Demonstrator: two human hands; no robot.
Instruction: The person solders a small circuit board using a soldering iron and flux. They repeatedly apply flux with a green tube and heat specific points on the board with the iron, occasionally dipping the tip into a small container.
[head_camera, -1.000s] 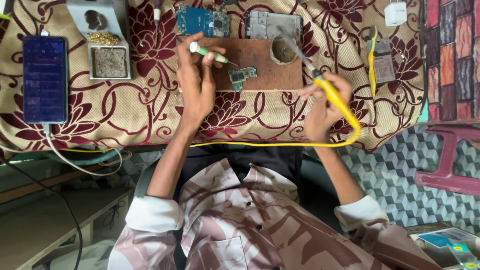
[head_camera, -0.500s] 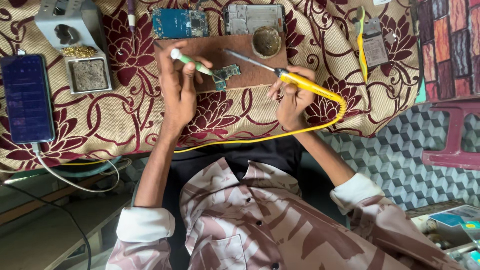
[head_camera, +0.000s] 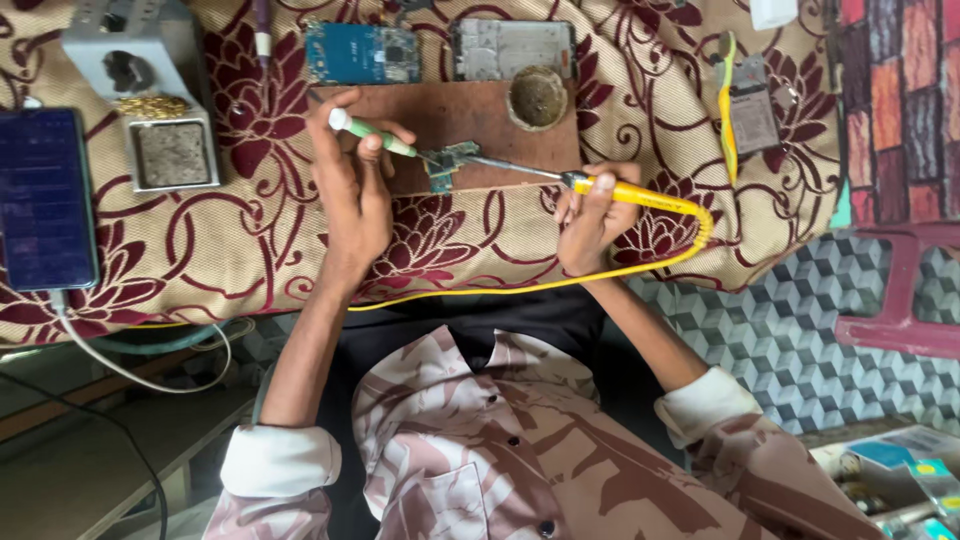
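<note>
My left hand (head_camera: 350, 195) grips a slim green-and-white tool (head_camera: 372, 133) whose tip presses on a small green circuit board (head_camera: 446, 164). That board lies on a brown wooden block (head_camera: 470, 112) on the patterned cloth. In my right hand (head_camera: 590, 215) is a yellow-handled soldering iron (head_camera: 640, 195). Its metal tip reaches left and touches the small circuit board. The iron's yellow cable (head_camera: 690, 245) loops back under my right wrist.
A round tin (head_camera: 537, 97) sits on the block's far right. Behind lie a blue phone board (head_camera: 362, 52) and a grey phone frame (head_camera: 512, 48). Left: an iron stand with sponge (head_camera: 172, 155) and a dark phone (head_camera: 42, 200) on a cable. A red stool (head_camera: 900, 300) stands right.
The soldering iron's tip has swung left from near the round tin onto the small circuit board. My left hand has kept the green tool on the board. The view has shifted.
</note>
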